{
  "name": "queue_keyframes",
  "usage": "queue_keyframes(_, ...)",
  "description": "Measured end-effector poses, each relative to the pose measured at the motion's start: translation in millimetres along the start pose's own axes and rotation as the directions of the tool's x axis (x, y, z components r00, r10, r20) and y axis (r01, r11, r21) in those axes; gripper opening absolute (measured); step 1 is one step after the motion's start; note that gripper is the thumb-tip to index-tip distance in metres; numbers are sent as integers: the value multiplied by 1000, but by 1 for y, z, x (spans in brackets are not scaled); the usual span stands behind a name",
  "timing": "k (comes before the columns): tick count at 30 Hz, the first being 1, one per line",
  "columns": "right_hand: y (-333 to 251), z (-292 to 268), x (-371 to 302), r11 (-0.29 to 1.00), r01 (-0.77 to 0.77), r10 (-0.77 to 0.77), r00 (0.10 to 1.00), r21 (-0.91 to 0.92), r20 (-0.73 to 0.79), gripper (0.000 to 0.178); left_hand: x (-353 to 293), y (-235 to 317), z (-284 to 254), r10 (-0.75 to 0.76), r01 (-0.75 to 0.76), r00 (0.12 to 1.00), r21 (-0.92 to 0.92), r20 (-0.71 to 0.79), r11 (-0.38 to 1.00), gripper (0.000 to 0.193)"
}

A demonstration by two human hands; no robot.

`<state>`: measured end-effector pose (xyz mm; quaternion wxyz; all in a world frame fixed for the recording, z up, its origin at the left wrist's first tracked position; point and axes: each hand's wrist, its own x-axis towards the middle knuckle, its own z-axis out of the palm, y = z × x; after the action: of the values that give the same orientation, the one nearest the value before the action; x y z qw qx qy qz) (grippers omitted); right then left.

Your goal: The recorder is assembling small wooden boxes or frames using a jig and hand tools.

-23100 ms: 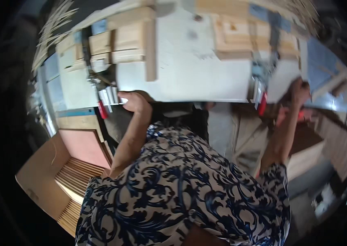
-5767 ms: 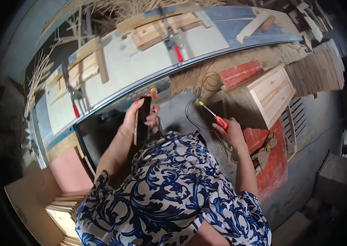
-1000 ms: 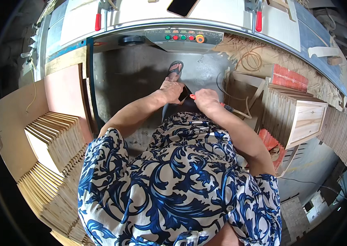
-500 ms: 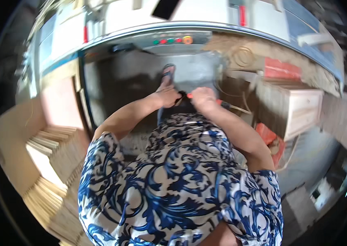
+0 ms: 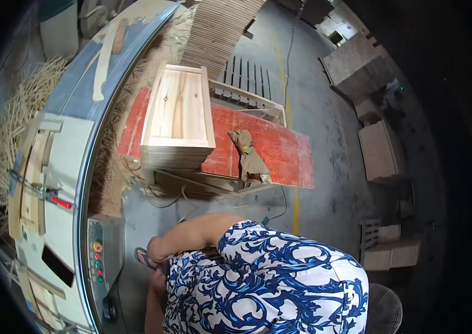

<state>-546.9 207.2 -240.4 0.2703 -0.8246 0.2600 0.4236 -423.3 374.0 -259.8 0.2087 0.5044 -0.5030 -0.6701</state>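
My right hand [image 5: 159, 250] is low in front of my body, beside the flip-flop [image 5: 145, 258] on my foot. Its fingers look curled, but whatever they hold is hidden. Just below it in the head view is my left hand [image 5: 158, 280], partly covered by my blue-and-white patterned clothing [image 5: 269, 273]. The left fingers do not show clearly. Ahead stands a stack of wooden drawer-like frames [image 5: 179, 111], with a shallow tray-shaped one on top.
A red board [image 5: 286, 156] bears a brown cloth [image 5: 251, 158]. Left is a long machine table [image 5: 63, 183] with a red-handled clamp [image 5: 60, 202], a phone-like black slab [image 5: 57, 266] and a button panel [image 5: 98, 261]. Slatted boards [image 5: 219, 33] and wooden stacks [image 5: 379, 150] stand farther off.
My view has swung to the right, so the machine table now lies at the left. My hands are lower against my body; the red-and-black tool in my right hand no longer shows.
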Motion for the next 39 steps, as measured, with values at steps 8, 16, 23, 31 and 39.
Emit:
queue_keyframes(8, 15, -73, -62, 995, 58, -33, 958, -77, 284, 28, -4, -68, 2, 181, -166, 982, 218, -50, 962, 14)
queue_keyframes(16, 10, -110, -139, 978, 161, -186, 961, 133, 203, 29, -18, -93, -21, -40, 68, 991, 215, -131, 974, 15)
queue_keyframes(23, -36, -101, -190, 912, 407, -408, 880, -56, -243, 37, -56, 60, -20, -46, 95, 980, 255, -193, 962, 55)
queue_keyframes(31, -47, -140, -190, 926, 353, -356, 934, -137, -4, 35, -57, 100, -5, -287, 433, 801, 177, -525, 884, 25)
queue_keyframes(39, -79, -132, -158, 875, 356, -365, 930, -329, 38, 27, -69, 98, -8, -291, 468, 791, 225, -538, 855, 28)
